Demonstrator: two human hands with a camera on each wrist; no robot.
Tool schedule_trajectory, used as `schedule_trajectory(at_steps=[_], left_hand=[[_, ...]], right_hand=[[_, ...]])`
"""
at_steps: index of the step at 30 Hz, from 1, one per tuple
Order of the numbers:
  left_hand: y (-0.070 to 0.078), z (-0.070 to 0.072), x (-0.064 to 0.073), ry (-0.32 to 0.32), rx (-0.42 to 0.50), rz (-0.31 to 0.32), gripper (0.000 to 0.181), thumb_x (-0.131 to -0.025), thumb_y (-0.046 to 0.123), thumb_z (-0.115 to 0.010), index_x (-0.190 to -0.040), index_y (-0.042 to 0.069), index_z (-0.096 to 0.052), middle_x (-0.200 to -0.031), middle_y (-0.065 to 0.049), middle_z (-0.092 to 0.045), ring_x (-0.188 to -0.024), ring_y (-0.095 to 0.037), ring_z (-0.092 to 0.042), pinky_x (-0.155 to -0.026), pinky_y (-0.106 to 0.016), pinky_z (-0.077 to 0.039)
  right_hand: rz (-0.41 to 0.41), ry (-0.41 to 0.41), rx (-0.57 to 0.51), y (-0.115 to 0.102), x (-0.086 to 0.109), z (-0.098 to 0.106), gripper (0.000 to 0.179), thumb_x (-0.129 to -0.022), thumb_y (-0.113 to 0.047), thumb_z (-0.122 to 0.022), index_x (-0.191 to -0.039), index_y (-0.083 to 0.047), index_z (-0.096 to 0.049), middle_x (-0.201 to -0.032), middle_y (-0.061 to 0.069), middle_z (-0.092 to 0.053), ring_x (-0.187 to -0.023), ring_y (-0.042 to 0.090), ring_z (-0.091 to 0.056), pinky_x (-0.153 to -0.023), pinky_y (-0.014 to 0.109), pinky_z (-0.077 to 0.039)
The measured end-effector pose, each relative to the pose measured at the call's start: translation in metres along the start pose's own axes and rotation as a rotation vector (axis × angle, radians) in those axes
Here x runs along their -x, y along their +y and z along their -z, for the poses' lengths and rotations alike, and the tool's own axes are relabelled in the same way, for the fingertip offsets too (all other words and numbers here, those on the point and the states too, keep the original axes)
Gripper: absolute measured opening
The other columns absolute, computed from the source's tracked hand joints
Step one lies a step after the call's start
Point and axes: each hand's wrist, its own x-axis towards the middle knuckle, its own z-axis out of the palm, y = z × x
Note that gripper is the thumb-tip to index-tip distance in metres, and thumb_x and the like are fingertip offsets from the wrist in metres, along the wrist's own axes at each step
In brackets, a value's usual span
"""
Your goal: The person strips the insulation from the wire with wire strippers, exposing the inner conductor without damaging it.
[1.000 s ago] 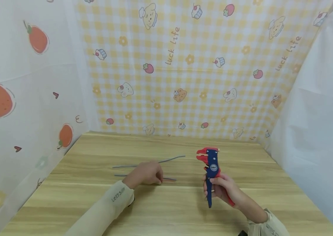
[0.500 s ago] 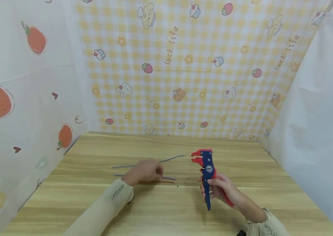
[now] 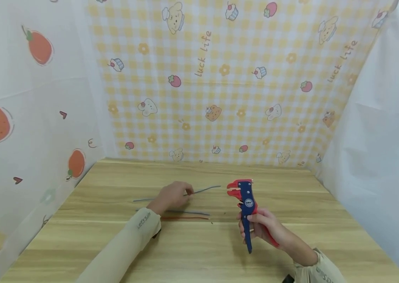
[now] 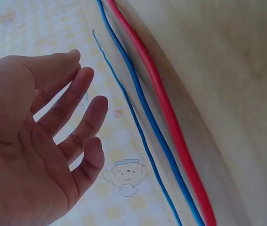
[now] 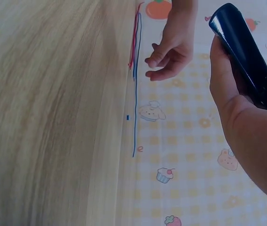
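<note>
Above the far blue wire (image 3: 206, 189), my left hand (image 3: 174, 195) hovers palm down. Its fingers are loosely bent, with nothing between thumb and fingertips in the left wrist view. Nearer to me, a second blue wire (image 3: 194, 212) and a red wire (image 3: 189, 217) lie side by side, their left parts hidden behind my left hand and sleeve. At right, my right hand (image 3: 266, 225) grips a wire stripper (image 3: 248, 194) by its blue and red handles. The tool is held upright, its red jaws apart and pointing left.
A short blue piece of insulation (image 5: 127, 117) lies on the wooden table (image 3: 185, 255) near the wires. Patterned cloth (image 3: 227, 90) hangs behind the table, with white sheeting (image 3: 383, 157) at the right side.
My left hand has let go of the red wire, which now lies beside the near blue one, and moved back to the far blue wire. The wire stripper has shifted slightly left.
</note>
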Motion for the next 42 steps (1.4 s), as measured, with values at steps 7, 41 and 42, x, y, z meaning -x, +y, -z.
schedule_trajectory(at_steps=[7,41,42], left_hand=[[-0.007,0.000,-0.006,-0.016,-0.029,0.069,0.019,-0.093,0.019,-0.069,-0.111,0.013,-0.070,-0.113,-0.001,-0.069,-0.110,-0.025,-0.062,-0.092,-0.048,-0.050],[-0.016,-0.001,-0.021,-0.130,-0.138,0.097,0.006,-0.097,0.012,-0.062,-0.100,0.012,-0.068,-0.101,-0.002,-0.068,-0.096,-0.024,-0.064,-0.084,-0.045,-0.053],[-0.016,-0.001,-0.021,-0.126,-0.139,0.091,0.007,-0.097,0.012,-0.062,-0.101,0.011,-0.068,-0.101,-0.003,-0.068,-0.097,-0.024,-0.064,-0.085,-0.046,-0.053]], right_hand=[[-0.017,0.020,0.012,-0.001,-0.002,-0.003,0.032,-0.103,-0.001,-0.028,-0.122,0.004,-0.052,-0.102,0.009,-0.069,-0.092,0.019,-0.069,-0.085,0.041,-0.056],[-0.021,0.007,0.026,0.002,-0.001,-0.001,0.034,-0.103,-0.003,-0.027,-0.125,0.005,-0.052,-0.105,0.010,-0.069,-0.093,0.019,-0.069,-0.084,0.039,-0.057],[-0.021,0.009,0.026,0.002,-0.001,-0.001,0.034,-0.103,-0.003,-0.027,-0.125,0.005,-0.052,-0.105,0.010,-0.069,-0.093,0.019,-0.069,-0.084,0.039,-0.057]])
